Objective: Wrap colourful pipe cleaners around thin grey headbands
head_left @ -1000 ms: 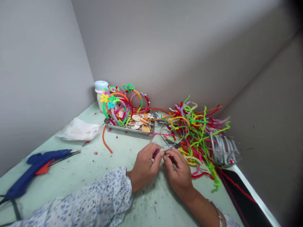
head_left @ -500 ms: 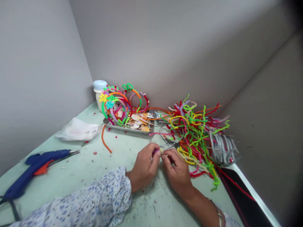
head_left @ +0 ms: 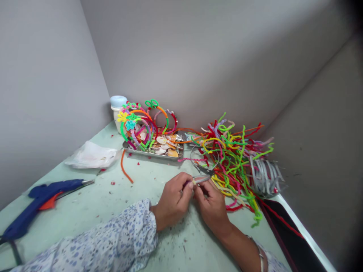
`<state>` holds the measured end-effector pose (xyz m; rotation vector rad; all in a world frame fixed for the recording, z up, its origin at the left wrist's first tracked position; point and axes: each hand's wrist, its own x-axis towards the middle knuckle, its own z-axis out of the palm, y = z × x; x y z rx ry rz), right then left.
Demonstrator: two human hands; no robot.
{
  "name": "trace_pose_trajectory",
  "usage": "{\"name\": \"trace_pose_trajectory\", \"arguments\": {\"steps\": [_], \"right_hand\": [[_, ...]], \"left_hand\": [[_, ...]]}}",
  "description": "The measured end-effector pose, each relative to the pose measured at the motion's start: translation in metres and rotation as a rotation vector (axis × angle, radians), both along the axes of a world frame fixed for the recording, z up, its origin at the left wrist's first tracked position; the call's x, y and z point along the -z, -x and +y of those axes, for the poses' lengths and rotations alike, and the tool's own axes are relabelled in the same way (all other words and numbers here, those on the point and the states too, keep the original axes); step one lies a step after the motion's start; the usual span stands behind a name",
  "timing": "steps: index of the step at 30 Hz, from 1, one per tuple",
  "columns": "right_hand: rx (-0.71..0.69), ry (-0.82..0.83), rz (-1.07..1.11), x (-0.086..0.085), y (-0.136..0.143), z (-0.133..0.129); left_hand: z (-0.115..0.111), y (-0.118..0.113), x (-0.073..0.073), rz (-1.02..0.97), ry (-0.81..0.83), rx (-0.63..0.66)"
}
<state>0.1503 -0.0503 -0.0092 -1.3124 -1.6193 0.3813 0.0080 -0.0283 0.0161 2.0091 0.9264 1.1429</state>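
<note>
My left hand (head_left: 174, 196) is closed in a pinch, with a short piece of fuzzy pipe cleaner (head_left: 194, 182) between thumb and fingers. A pale yellow tip of it sticks out, and a bit of purple shows beside the fingers. Fingertip to fingertip with it, my right hand (head_left: 211, 206) is closed on the yellow end; its lower fingers are curled under. Just beyond the right fingers lies a pair of scissors (head_left: 208, 171) with black handles, its pale blades passing close over the knuckles. A bare grey headband (head_left: 195, 164) lies behind them.
Finished pipe-cleaner headbands (head_left: 166, 122) stand in a metal tray (head_left: 153, 154) of shells. A tangled heap of pipe cleaners (head_left: 238, 158) and a bundle of grey headbands (head_left: 266, 175) lie right. Left are a blue glue gun (head_left: 53, 189), plastic bag (head_left: 93, 155) and white jar (head_left: 118, 113).
Both hands stay together at the same spot. Less of the purple part shows now, and the right fingers have shifted slightly. The whole view has moved a little.
</note>
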Motion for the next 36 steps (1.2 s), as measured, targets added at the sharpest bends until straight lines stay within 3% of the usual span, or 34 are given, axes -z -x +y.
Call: {"name": "trace_pose_trajectory", "arguments": {"steps": [14,20,25,30,36], "right_hand": [[0.008,-0.075,-0.058,-0.002,0.001,-0.002],[0.087,-0.231,-0.072,-0.007,-0.001,-0.007],[0.181,-0.375,-0.191,-0.019,-0.013,-0.003],[0.055,-0.115,-0.176,-0.034,-0.021,0.007],[-0.085,0.277,0.115,-0.044,-0.024,0.007]], "left_hand": [[0.003,-0.002,0.003,0.07,-0.108,-0.088],[0.007,-0.001,0.003,0.059,-0.095,-0.118],[0.008,0.0,0.003,0.074,-0.143,-0.061],[0.008,0.001,0.006,0.117,-0.196,-0.031],[0.009,0.001,0.008,0.16,-0.274,0.02]]}}
